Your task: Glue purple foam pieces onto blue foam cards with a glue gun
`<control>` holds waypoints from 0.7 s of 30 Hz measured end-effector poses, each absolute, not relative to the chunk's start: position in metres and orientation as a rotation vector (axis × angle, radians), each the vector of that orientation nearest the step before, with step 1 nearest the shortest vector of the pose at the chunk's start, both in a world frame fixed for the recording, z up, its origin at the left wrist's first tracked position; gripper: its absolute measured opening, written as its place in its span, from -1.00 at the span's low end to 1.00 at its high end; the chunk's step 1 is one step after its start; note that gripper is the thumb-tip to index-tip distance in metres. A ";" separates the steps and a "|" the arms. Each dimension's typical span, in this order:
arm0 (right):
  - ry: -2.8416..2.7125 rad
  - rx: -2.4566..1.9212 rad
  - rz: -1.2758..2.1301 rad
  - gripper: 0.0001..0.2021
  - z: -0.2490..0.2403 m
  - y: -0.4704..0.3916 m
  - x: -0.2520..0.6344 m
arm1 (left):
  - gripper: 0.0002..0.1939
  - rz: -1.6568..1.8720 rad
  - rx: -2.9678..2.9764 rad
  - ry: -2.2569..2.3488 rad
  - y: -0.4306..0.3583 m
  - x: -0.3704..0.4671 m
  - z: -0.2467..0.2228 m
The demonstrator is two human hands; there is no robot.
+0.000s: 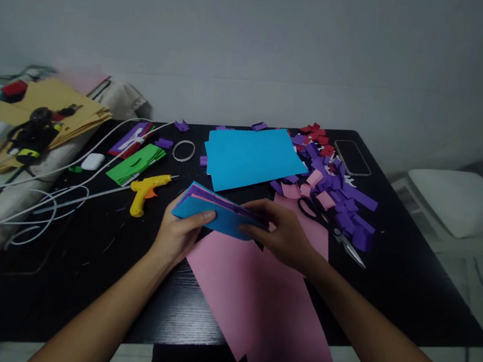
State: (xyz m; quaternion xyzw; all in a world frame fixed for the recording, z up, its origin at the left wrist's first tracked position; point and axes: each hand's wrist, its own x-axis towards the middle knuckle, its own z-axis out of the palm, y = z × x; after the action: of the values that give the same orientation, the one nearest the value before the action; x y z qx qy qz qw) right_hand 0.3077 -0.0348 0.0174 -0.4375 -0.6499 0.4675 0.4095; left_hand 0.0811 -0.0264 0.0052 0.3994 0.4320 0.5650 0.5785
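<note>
Between both hands is a folded stack of coloured paper (pixel 230 219), blue outside with purple and pink layers along its upper edge. My left hand (pixel 178 229) grips its left end, thumb laid over the blue front. On the right end, my right hand (pixel 282 231) pinches the stack, some fingertips hidden behind it. Below the hands lie pink paper sheets (pixel 245 293), reaching past the table's front edge. Just beyond, blue sheets (pixel 254 158) rest flat. Black-handled scissors (pixel 335 231) lie right of my right hand, partly over the pink paper.
Purple paper scraps (pixel 346 192) and red scraps (pixel 317 133) cover the right back, near a phone (pixel 351 157). Left are a yellow glue gun (pixel 145 193), green paper strips (pixel 137 165), a tape ring (pixel 183 151) and looping white cable (pixel 52 205). A white chair (pixel 442 199) stands right.
</note>
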 end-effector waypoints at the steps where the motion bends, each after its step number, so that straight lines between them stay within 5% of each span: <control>1: -1.608 -1.093 1.168 -0.70 0.016 -0.032 0.311 | -0.58 1.340 0.954 1.004 -0.023 0.078 0.006; 8: -1.425 -1.165 1.041 -0.80 0.004 -0.020 0.322 | -0.36 1.167 1.346 1.028 -0.008 0.060 0.006; 13: -1.386 -1.221 1.037 -0.81 -0.009 -0.020 0.321 | -0.71 1.108 1.591 1.206 -0.014 0.066 0.001; 21: -1.384 -1.214 1.017 -0.82 -0.014 -0.021 0.318 | -0.76 1.166 1.650 1.280 -0.015 0.070 -0.009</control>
State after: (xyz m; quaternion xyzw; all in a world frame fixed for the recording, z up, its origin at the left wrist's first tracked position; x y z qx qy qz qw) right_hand 0.3182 -0.0211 -0.0143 -0.5011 -0.5714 0.4199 0.4962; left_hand 0.0698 -0.0153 -0.0090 0.6419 0.4980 0.4537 0.3662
